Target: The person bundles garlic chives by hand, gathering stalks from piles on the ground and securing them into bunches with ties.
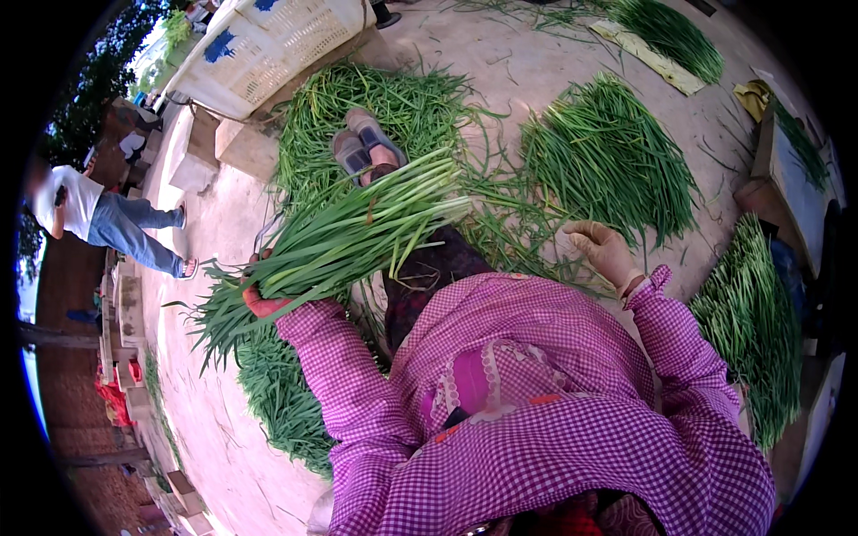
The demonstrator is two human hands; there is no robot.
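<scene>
"Bundle of green stalks (357, 228): where is it held?"

"Across the legs (438, 279), clasped by the left grip (262, 297), pale ends (440, 211) pointing right."

"And the right grip (602, 252)?"

"Held well apart, partly curled; whether anything is pinched cannot be told."

"Which step is in hand?"

"Sorting or tidying, apparently; a steady left hold seems called for, with the pale ends reached from the right."

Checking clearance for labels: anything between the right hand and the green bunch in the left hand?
Nothing visible stands between the right hand and the green bunch; the loose stalks seen in the gap appear to lie on the floor.
</scene>
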